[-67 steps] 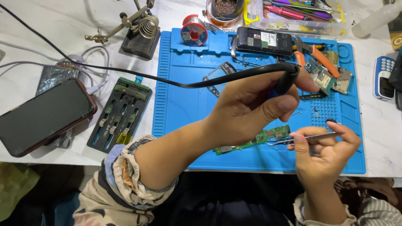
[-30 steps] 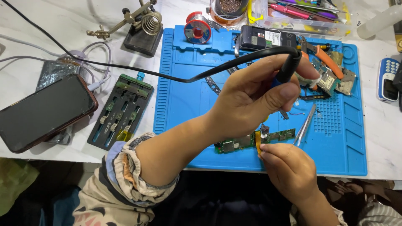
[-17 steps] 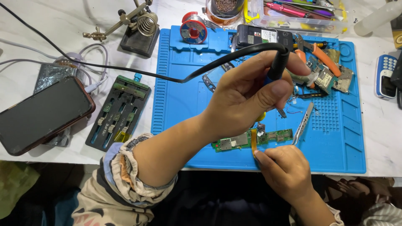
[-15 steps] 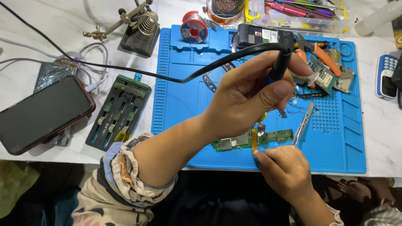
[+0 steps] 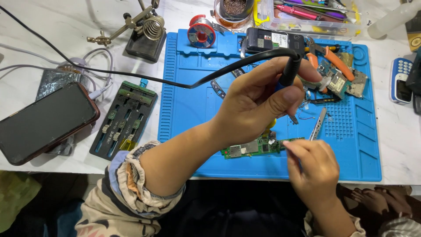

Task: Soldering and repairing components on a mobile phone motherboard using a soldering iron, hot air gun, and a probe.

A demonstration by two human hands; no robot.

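Observation:
My left hand (image 5: 258, 103) is closed around the dark handle of a soldering iron (image 5: 290, 69), held tip down over the blue work mat (image 5: 193, 109). Its black cable (image 5: 131, 78) runs off to the upper left. A narrow green circuit board (image 5: 250, 148) lies on the mat just below that hand. My right hand (image 5: 313, 169) comes up from the bottom edge, and its fingertips pinch the right end of the board. Metal tweezers (image 5: 318, 125) lie loose on the mat just above my right hand. The iron's tip is hidden behind my left hand.
A dark phone (image 5: 44, 120) and a black board-holding fixture (image 5: 125, 118) sit left of the mat. An iron stand (image 5: 147, 37), solder spool (image 5: 200, 35), opened black phone (image 5: 272, 40), orange-handled pliers (image 5: 333, 57), loose boards (image 5: 346, 83) and a clear tool tray (image 5: 307, 17) line the back. A small blue-and-white phone (image 5: 400, 81) lies at the right.
My right hand put the tweezers down on the mat, handled a small orange strip at the board, and now pinches the board's right end. My left hand has kept the iron above.

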